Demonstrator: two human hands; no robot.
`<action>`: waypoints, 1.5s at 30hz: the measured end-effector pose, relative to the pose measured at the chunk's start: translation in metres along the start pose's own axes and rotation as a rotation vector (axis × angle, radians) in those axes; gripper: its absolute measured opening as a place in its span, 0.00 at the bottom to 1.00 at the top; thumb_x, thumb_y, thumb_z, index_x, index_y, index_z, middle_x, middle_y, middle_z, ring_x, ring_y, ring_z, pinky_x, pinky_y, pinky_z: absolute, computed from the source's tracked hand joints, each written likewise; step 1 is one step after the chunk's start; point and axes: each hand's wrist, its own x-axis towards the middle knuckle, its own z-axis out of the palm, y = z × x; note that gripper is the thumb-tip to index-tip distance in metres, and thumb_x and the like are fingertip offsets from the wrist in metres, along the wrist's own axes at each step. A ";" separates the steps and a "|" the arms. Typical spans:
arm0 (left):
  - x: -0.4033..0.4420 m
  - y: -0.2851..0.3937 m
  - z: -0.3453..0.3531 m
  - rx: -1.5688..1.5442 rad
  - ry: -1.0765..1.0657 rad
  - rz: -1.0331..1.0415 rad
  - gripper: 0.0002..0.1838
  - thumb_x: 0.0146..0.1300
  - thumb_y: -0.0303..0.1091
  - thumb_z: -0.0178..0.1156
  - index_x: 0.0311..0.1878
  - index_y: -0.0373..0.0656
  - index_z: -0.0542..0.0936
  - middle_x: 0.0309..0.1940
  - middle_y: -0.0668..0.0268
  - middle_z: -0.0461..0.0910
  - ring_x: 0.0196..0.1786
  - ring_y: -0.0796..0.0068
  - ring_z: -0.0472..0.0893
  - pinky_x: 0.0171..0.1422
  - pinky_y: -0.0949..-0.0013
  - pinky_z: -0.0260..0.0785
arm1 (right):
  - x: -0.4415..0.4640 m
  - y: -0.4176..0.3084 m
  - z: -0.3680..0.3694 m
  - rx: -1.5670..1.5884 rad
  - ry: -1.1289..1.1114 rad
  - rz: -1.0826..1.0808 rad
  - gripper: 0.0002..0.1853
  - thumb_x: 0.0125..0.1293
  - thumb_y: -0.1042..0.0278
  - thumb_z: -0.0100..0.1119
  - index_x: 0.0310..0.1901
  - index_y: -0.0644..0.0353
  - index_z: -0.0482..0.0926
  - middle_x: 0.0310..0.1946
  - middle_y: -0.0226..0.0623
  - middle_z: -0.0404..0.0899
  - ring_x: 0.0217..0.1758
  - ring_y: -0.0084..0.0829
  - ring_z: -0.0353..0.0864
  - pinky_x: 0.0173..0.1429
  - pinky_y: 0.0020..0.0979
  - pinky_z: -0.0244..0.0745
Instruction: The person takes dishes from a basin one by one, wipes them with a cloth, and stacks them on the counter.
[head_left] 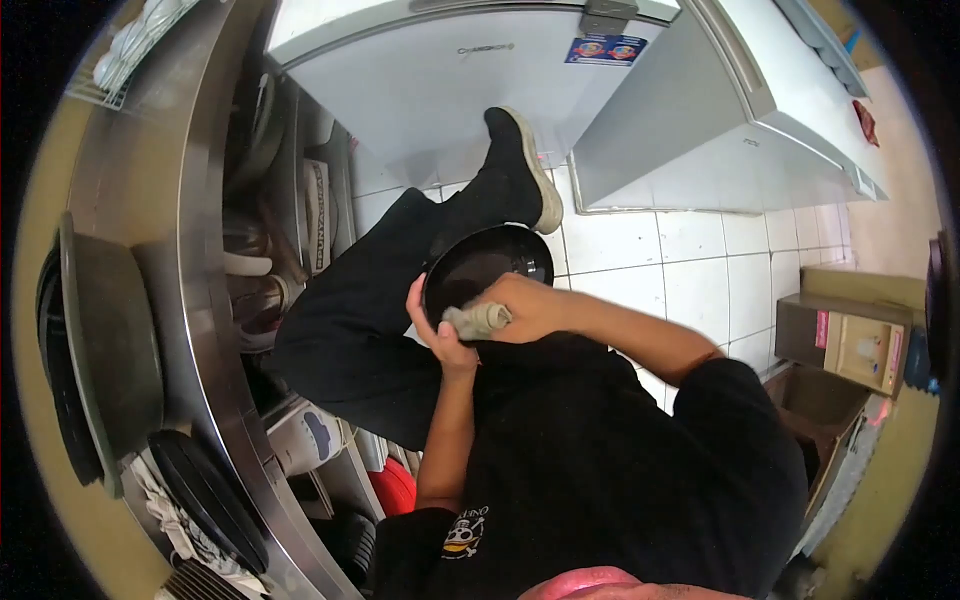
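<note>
A round black pan or bowl [490, 255] rests tilted over my lap, near my bent leg. My left hand [440, 330] grips its near left rim, thumb on the inner side and fingers around the outside. My right hand [525, 308] is closed on a bunched pale cloth [480, 320], which lies against the inside of the pan near the left thumb. The inner surface of the pan looks dark and shiny, and part of it is hidden behind the right hand.
A steel counter [180, 250] runs along the left, with a grey basin [115, 340] and black lids [205, 490] on it. Shelves with cookware stand below. Two white freezers [430, 110] are ahead on a tiled floor [690, 290]. Boxes [840, 340] stand at right.
</note>
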 end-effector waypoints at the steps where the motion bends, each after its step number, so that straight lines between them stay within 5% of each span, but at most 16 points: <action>1: -0.002 0.003 -0.002 -0.011 0.005 -0.023 0.42 0.63 0.58 0.49 0.68 0.31 0.59 0.61 0.51 0.67 0.61 0.60 0.71 0.66 0.60 0.62 | -0.005 0.000 -0.014 -0.154 -0.208 0.030 0.13 0.48 0.68 0.62 0.37 0.60 0.82 0.30 0.48 0.81 0.35 0.50 0.81 0.39 0.43 0.74; 3: 0.000 0.009 0.002 0.004 0.019 -0.032 0.43 0.62 0.59 0.49 0.68 0.31 0.59 0.60 0.50 0.68 0.60 0.58 0.71 0.66 0.60 0.62 | -0.013 -0.006 -0.043 -0.651 -0.346 0.268 0.10 0.47 0.64 0.61 0.33 0.55 0.81 0.28 0.45 0.82 0.34 0.50 0.81 0.39 0.47 0.75; 6: 0.005 0.011 0.001 0.100 0.029 0.031 0.43 0.60 0.59 0.51 0.66 0.29 0.63 0.59 0.50 0.68 0.60 0.58 0.71 0.66 0.59 0.62 | -0.019 -0.014 -0.065 -0.611 0.143 0.196 0.14 0.48 0.62 0.62 0.39 0.52 0.81 0.29 0.45 0.82 0.35 0.50 0.82 0.39 0.48 0.76; 8: 0.004 0.012 0.004 0.204 0.026 0.075 0.44 0.58 0.62 0.52 0.64 0.28 0.65 0.58 0.49 0.69 0.59 0.57 0.71 0.66 0.57 0.62 | -0.018 -0.009 -0.050 -0.698 0.271 0.154 0.17 0.46 0.64 0.63 0.42 0.53 0.82 0.39 0.39 0.83 0.44 0.43 0.83 0.44 0.44 0.78; 10: 0.001 0.020 0.011 0.242 -0.046 0.125 0.46 0.58 0.64 0.52 0.64 0.28 0.64 0.58 0.48 0.69 0.59 0.55 0.72 0.65 0.56 0.64 | -0.015 0.015 -0.032 -0.904 0.197 0.176 0.18 0.44 0.68 0.62 0.41 0.58 0.79 0.37 0.40 0.82 0.44 0.43 0.83 0.44 0.42 0.78; 15: -0.006 0.016 0.012 0.109 0.017 0.115 0.41 0.58 0.55 0.52 0.65 0.28 0.63 0.58 0.46 0.69 0.58 0.54 0.73 0.63 0.56 0.67 | -0.031 0.014 -0.016 -0.681 0.084 0.477 0.12 0.46 0.62 0.63 0.30 0.62 0.81 0.25 0.49 0.81 0.33 0.50 0.84 0.37 0.46 0.79; 19: -0.005 0.008 0.012 0.042 0.043 0.051 0.41 0.58 0.54 0.48 0.65 0.28 0.62 0.59 0.46 0.69 0.57 0.53 0.74 0.60 0.56 0.69 | -0.030 -0.002 -0.013 -0.351 -0.005 0.341 0.12 0.44 0.64 0.59 0.27 0.64 0.81 0.25 0.51 0.81 0.34 0.51 0.83 0.38 0.47 0.77; 25: -0.016 -0.032 -0.018 -0.084 0.063 0.053 0.41 0.62 0.53 0.48 0.70 0.30 0.58 0.61 0.46 0.68 0.59 0.52 0.74 0.61 0.54 0.68 | 0.002 -0.010 0.017 0.064 -0.004 0.150 0.12 0.46 0.66 0.61 0.29 0.66 0.81 0.24 0.47 0.81 0.30 0.40 0.83 0.36 0.39 0.75; 27: -0.023 -0.007 -0.001 -0.055 0.039 -0.001 0.43 0.60 0.57 0.49 0.70 0.32 0.58 0.59 0.46 0.69 0.57 0.52 0.74 0.60 0.53 0.69 | 0.008 -0.021 0.024 0.460 0.178 0.167 0.12 0.47 0.67 0.63 0.30 0.68 0.81 0.24 0.39 0.82 0.30 0.32 0.81 0.38 0.34 0.74; 28: -0.021 -0.006 0.003 -0.096 0.053 -0.006 0.44 0.59 0.61 0.49 0.69 0.34 0.59 0.57 0.47 0.69 0.56 0.52 0.74 0.60 0.53 0.68 | 0.010 -0.026 0.019 0.463 0.147 0.243 0.15 0.50 0.68 0.64 0.38 0.68 0.81 0.34 0.35 0.83 0.38 0.29 0.81 0.45 0.30 0.75; 29: -0.017 -0.004 0.005 -0.091 0.077 0.019 0.44 0.59 0.61 0.49 0.69 0.34 0.59 0.57 0.47 0.69 0.56 0.52 0.74 0.60 0.53 0.68 | 0.012 -0.016 0.023 0.452 0.118 0.226 0.15 0.50 0.68 0.64 0.38 0.68 0.81 0.34 0.35 0.83 0.38 0.29 0.81 0.45 0.30 0.75; 31: -0.010 0.001 0.005 0.091 0.042 0.114 0.44 0.59 0.62 0.47 0.69 0.34 0.59 0.58 0.47 0.69 0.57 0.52 0.73 0.61 0.53 0.67 | 0.016 0.012 0.035 0.550 0.441 0.163 0.20 0.53 0.71 0.64 0.50 0.65 0.78 0.45 0.39 0.81 0.46 0.30 0.80 0.51 0.30 0.75; 33: -0.007 0.014 0.009 0.120 0.047 0.108 0.41 0.61 0.58 0.46 0.68 0.33 0.61 0.59 0.49 0.69 0.58 0.55 0.72 0.64 0.56 0.65 | 0.002 0.009 0.016 0.825 0.522 0.250 0.27 0.56 0.74 0.63 0.59 0.63 0.71 0.51 0.39 0.78 0.53 0.32 0.78 0.57 0.32 0.75; 35: -0.009 0.008 -0.001 0.109 0.036 0.053 0.43 0.61 0.60 0.47 0.67 0.30 0.61 0.61 0.49 0.67 0.62 0.57 0.70 0.67 0.58 0.62 | -0.010 -0.008 -0.012 0.854 0.577 0.271 0.28 0.56 0.74 0.63 0.60 0.64 0.70 0.49 0.40 0.78 0.52 0.33 0.79 0.56 0.35 0.75; 40: 0.005 0.020 0.001 0.038 0.093 -0.010 0.29 0.67 0.32 0.51 0.69 0.37 0.57 0.47 0.62 0.71 0.48 0.74 0.71 0.58 0.68 0.62 | -0.037 -0.004 -0.049 0.369 0.818 0.241 0.25 0.56 0.73 0.63 0.56 0.69 0.73 0.47 0.40 0.79 0.49 0.31 0.79 0.54 0.34 0.76; 45: 0.015 0.019 -0.016 0.063 0.196 -0.060 0.18 0.70 0.29 0.49 0.61 0.35 0.67 0.45 0.63 0.74 0.48 0.75 0.73 0.57 0.72 0.64 | -0.075 -0.007 -0.101 0.213 1.264 0.121 0.26 0.57 0.74 0.61 0.58 0.73 0.71 0.50 0.47 0.79 0.51 0.35 0.80 0.55 0.33 0.76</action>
